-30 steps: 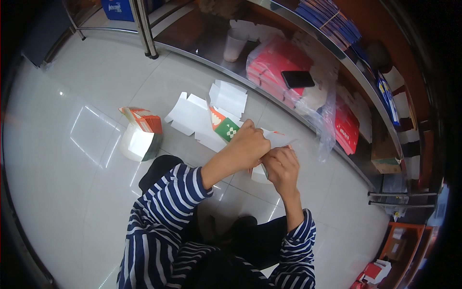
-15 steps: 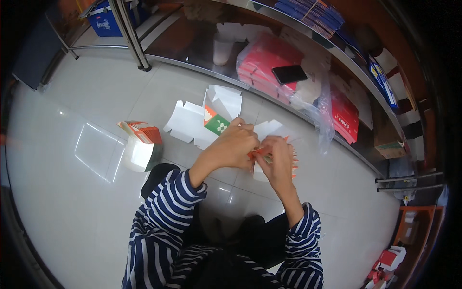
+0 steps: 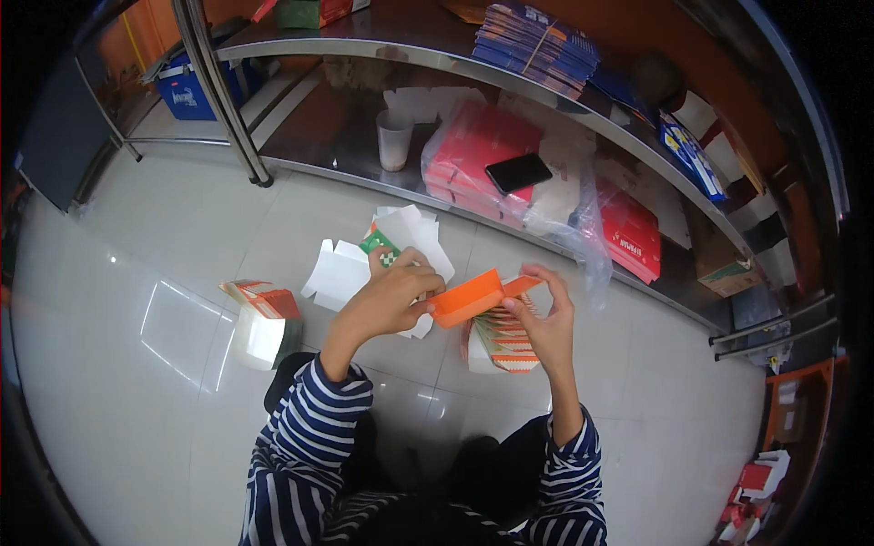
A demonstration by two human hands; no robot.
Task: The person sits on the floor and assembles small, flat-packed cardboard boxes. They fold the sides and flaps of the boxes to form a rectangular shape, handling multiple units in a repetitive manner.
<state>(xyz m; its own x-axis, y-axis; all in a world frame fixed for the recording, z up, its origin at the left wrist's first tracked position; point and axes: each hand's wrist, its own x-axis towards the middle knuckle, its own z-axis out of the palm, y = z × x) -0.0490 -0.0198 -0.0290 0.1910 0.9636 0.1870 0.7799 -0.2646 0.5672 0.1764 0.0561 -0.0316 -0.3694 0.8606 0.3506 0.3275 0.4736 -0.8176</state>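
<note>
An orange folded-card carton (image 3: 467, 298), its inside turned up, is held over the floor between my two hands. My left hand (image 3: 390, 293) pinches its left end. At the other end, the thumb and fingers of my right hand (image 3: 550, 320) grip an orange flap. Just below the carton stands a stack of nested cartons (image 3: 506, 344) with orange and cream zigzag edges, partly hidden by my right hand. Beyond my left hand lie white unfolded card pieces (image 3: 333, 273) and a green checked carton (image 3: 377, 241), partly covered by my fingers.
On the tiled floor to the left stands another nested carton stack (image 3: 264, 318). A low metal shelf ahead bears a plastic cup (image 3: 394, 141), red flat boxes in plastic (image 3: 482, 146) and a black phone (image 3: 519, 173). Its metal leg (image 3: 218, 100) stands at the left.
The orange carton has come up into view, opened out between my hands. My hands have moved apart, and the nested stack beneath now shows more. The whole view has shifted slightly.
</note>
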